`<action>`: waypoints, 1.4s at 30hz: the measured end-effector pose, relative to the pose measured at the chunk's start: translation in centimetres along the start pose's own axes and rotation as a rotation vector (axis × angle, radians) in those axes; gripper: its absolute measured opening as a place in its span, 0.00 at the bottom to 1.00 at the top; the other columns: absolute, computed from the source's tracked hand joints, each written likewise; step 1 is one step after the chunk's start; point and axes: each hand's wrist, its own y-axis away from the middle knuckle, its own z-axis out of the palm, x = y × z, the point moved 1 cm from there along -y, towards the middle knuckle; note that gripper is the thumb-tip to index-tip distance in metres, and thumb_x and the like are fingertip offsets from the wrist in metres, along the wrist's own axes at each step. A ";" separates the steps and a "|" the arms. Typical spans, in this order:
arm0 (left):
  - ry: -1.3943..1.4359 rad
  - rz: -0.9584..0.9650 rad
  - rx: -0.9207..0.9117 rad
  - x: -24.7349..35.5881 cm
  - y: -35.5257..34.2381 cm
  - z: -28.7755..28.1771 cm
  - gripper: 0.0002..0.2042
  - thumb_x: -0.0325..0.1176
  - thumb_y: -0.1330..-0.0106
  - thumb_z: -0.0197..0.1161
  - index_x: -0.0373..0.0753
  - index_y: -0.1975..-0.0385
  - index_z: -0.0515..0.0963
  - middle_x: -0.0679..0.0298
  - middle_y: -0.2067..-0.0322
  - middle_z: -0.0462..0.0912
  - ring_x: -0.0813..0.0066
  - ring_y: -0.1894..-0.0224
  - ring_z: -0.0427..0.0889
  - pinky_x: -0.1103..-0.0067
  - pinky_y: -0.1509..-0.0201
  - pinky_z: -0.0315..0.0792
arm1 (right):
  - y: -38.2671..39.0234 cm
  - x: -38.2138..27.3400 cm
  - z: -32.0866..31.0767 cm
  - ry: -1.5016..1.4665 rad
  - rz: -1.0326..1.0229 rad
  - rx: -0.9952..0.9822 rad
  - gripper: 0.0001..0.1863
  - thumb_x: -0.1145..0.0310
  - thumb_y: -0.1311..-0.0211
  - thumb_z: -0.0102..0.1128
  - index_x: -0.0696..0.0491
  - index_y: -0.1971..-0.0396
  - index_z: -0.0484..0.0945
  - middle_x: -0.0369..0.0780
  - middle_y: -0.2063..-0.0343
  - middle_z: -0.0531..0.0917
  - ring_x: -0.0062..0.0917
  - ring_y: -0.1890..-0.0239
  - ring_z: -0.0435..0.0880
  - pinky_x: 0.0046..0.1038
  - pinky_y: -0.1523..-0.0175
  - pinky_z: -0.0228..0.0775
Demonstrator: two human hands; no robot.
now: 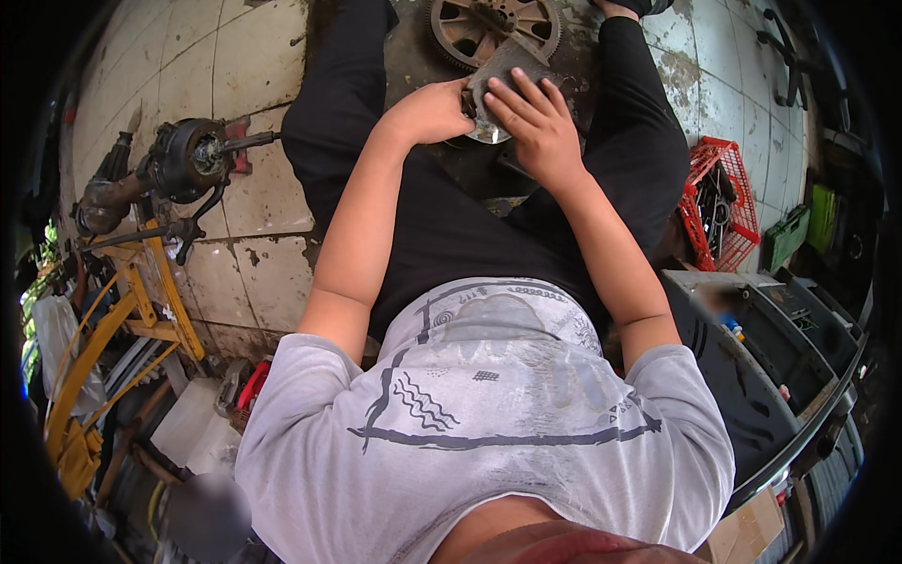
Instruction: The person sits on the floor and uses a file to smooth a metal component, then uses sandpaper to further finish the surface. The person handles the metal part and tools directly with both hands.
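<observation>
Between my legs, my left hand (430, 113) has its fingers curled at the left edge of a round metal part (487, 133), whose shiny rim shows below a sheet. My right hand (536, 122) lies flat with fingers spread on that grey, worn sheet (503, 66), which looks like sandpaper, though I cannot be sure. The sheet and my hands hide most of the round part. Just beyond lies a large toothed flywheel (451, 33) with spoke-like openings, on the dark, stained floor.
At left, a greasy axle-like assembly (178, 169) rests by a yellow metal stand (160, 282). To the right are a red plastic basket (747, 202) of tools, a green case (787, 235) and a grey toolbox (723, 348). A cardboard piece (747, 526) lies lower right.
</observation>
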 end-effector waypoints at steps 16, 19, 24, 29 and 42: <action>-0.055 -0.016 -0.062 -0.6 -0.1 0.6 0.37 0.36 0.37 0.69 0.35 0.25 0.73 0.45 0.42 0.88 0.47 0.40 0.87 0.63 0.36 0.81 | -0.1 -1.4 0.0 -0.007 -0.045 -0.017 0.29 0.75 0.36 0.64 0.41 0.34 0.85 0.30 0.30 0.84 0.30 0.24 0.77 0.48 0.22 0.66; -0.045 -0.019 -0.026 0.1 0.0 0.4 0.37 0.36 0.37 0.69 0.35 0.25 0.72 0.45 0.40 0.87 0.48 0.39 0.87 0.64 0.35 0.80 | -0.2 0.8 1.1 0.090 0.141 0.046 0.29 0.75 0.36 0.64 0.40 0.34 0.85 0.29 0.30 0.84 0.30 0.24 0.77 0.48 0.22 0.65; -0.016 -0.030 -0.063 -0.3 -0.1 0.2 0.39 0.36 0.37 0.69 0.37 0.23 0.71 0.45 0.40 0.87 0.47 0.38 0.86 0.64 0.34 0.80 | -0.2 -0.4 0.4 -0.007 0.022 0.006 0.30 0.77 0.37 0.62 0.42 0.34 0.86 0.30 0.30 0.84 0.34 0.25 0.78 0.50 0.23 0.66; -0.040 0.012 -0.008 -0.5 -0.1 0.8 0.38 0.36 0.38 0.68 0.35 0.24 0.71 0.46 0.48 0.90 0.47 0.44 0.89 0.63 0.40 0.82 | -0.1 -0.6 0.5 -0.021 0.052 0.019 0.29 0.76 0.35 0.62 0.42 0.34 0.85 0.30 0.30 0.84 0.32 0.24 0.77 0.49 0.23 0.67; 0.063 -0.057 -0.016 1.0 0.3 0.1 0.35 0.37 0.39 0.69 0.35 0.28 0.75 0.44 0.56 0.92 0.48 0.53 0.92 0.65 0.46 0.84 | -0.5 0.7 1.1 0.106 0.209 0.051 0.29 0.76 0.36 0.63 0.43 0.34 0.84 0.30 0.27 0.81 0.29 0.22 0.75 0.48 0.20 0.64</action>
